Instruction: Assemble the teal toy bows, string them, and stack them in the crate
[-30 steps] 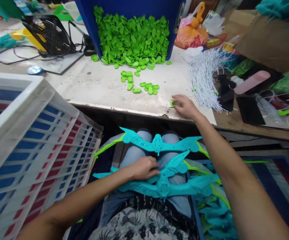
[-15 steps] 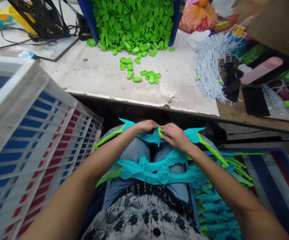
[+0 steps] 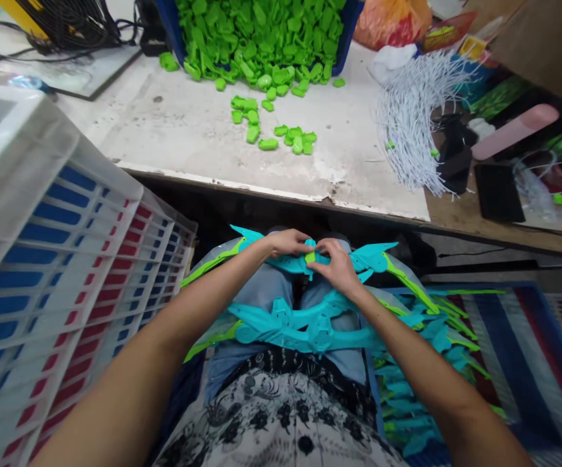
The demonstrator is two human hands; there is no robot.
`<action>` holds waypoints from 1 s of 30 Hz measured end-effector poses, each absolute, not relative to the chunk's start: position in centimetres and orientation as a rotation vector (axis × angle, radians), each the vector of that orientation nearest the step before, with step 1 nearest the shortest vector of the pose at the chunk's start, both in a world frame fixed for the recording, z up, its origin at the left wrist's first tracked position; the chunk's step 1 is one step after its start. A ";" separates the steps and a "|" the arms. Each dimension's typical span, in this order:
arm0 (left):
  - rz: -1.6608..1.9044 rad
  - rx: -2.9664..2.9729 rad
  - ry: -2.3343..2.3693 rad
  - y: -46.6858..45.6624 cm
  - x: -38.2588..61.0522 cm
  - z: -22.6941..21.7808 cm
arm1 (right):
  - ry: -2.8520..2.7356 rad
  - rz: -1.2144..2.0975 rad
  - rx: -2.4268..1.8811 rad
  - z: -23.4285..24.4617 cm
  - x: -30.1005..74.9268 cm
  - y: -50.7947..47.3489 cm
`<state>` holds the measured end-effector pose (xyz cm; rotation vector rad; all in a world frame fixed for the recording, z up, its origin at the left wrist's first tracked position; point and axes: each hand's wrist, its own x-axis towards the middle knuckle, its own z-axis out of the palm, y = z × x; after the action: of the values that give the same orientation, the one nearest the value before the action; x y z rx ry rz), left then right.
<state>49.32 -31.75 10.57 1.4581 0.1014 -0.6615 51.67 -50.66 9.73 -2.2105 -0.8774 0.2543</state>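
Observation:
A teal toy bow (image 3: 371,256) with lime-green limb edges lies across my knees. My left hand (image 3: 288,243) is closed on its middle from the left, with the thumb by the centre mount. From the right, my right hand (image 3: 335,261) pinches a small green plastic piece (image 3: 310,257) against that mount. Its fingers partly cover the piece, so I cannot tell whether it is seated. Closer to my body, more teal toy bows (image 3: 319,336) rest across my lap, apart from both hands.
A blue bin (image 3: 168,32) spills green pieces (image 3: 261,39) onto the worktable (image 3: 178,136), several lying loose towards its edge. White strings (image 3: 404,123) lie on the right. A white crate (image 3: 91,214) stands at my left; a blue-rimmed crate (image 3: 536,337) with more bows is at my right.
The green piece has moved left, from beside the centre mount to lying over it, with my right fingers following. The view has shifted slightly.

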 end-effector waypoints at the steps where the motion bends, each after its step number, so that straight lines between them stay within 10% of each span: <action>1: -0.645 1.496 0.095 -31.8 49.2 10.6 | -0.784 0.337 -2.237 9.6 51.9 -50.5; 7: -0.589 1.650 0.202 -32.4 49.2 10.2 | -0.775 0.612 -2.305 9.6 53.1 -50.0; 14: -0.288 2.094 0.083 -33.1 48.1 10.7 | -1.354 -0.018 -2.560 12.0 47.6 -54.0; 24: -0.414 2.807 -0.299 -36.1 45.4 12.6 | -1.707 0.661 -2.560 14.3 45.3 -56.3; 30: -0.703 2.402 -0.348 -32.9 50.2 14.2 | -1.295 -0.006 -2.331 19.4 55.5 -49.4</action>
<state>50.24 -32.91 14.18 2.4015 -0.3477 -0.7029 55.45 -49.37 19.37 -2.3312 -1.2949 -0.0061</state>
